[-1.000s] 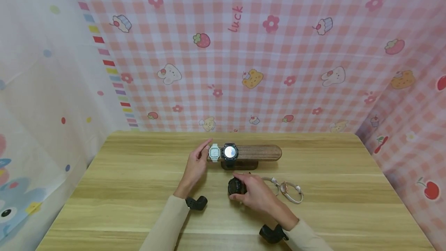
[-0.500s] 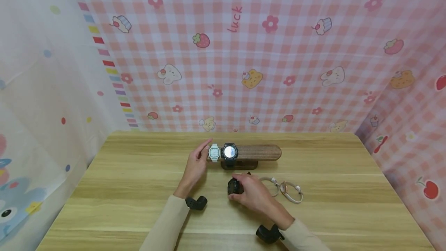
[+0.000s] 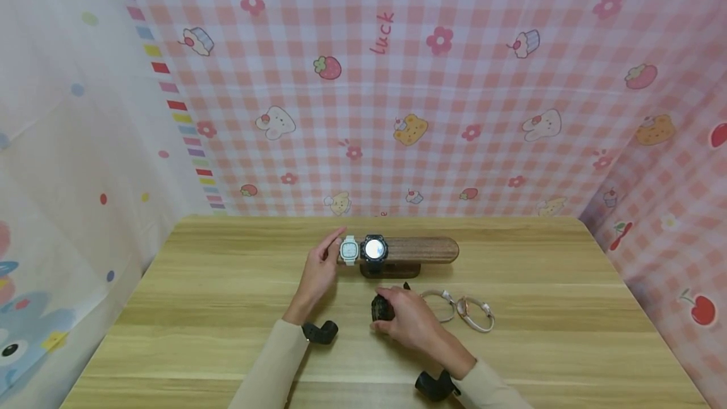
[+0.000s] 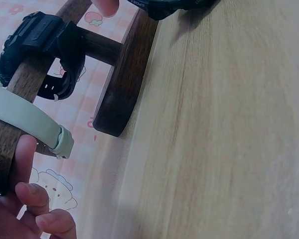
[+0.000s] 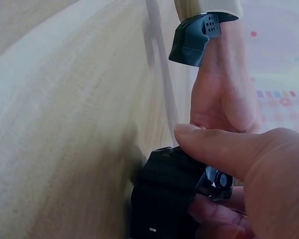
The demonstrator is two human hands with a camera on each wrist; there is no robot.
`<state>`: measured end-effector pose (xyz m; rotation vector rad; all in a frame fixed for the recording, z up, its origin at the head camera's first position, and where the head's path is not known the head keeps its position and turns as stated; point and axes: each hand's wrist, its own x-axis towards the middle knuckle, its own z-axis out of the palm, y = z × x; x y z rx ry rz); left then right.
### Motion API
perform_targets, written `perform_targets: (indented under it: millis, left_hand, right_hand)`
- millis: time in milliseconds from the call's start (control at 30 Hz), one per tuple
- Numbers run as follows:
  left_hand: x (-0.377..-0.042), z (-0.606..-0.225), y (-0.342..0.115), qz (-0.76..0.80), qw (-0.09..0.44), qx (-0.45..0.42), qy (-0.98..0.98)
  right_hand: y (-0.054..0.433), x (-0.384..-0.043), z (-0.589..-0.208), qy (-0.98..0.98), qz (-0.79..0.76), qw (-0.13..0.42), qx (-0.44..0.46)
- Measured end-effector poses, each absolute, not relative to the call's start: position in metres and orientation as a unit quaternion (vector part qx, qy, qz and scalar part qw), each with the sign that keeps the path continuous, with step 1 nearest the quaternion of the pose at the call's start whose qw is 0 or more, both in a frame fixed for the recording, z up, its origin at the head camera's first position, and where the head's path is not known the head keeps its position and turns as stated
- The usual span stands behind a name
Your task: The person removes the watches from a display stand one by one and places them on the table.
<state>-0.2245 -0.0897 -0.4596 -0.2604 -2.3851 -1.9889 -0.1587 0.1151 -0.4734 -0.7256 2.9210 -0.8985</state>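
My left hand grips the left end of a dark wooden watch stand, several fingers curled under its bar in the left wrist view. Beside those fingers a pale green watch is strapped round the bar; its strap hangs below. To its right sits a black watch with a bright round face. In front of the stand, my right hand holds another black watch between thumb and fingers, low over the table. Seen from the right wrist, its wide black strap faces the camera, and fingers hide part of the case.
Right of my right hand, two slim light-strapped watches lie on the wooden table: one pale watch and one rose-gold watch. The stand's base rests on the tabletop. A pink checked cloth hangs behind the table.
My right hand and wrist have shifted slightly left and toward me, and the black watch in it has tilted a little. My left hand stays at the stand's end.
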Motion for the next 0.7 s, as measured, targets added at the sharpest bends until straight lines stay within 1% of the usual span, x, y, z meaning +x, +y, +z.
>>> perform_targets:
  millis: [200,333,600,700]
  left_hand:
    - [-0.224,-0.458,-0.089,-0.638,0.013,-0.084,-0.766]
    - [-0.227,-0.462,-0.090,-0.639,0.012,-0.088,-0.764]
    - [-0.244,-0.493,-0.091,-0.642,0.028,-0.084,-0.762]
    - [-0.245,-0.495,-0.091,-0.641,0.035,-0.085,-0.762]
  right_hand:
    - [0.115,-0.159,-0.474,0.929,-0.286,-0.006,-0.234]
    - [0.116,-0.159,-0.474,0.929,-0.289,0.001,-0.233]
    - [0.118,-0.159,-0.466,0.928,-0.296,0.028,-0.222]
    - [0.122,-0.158,-0.458,0.929,-0.303,0.022,-0.210]
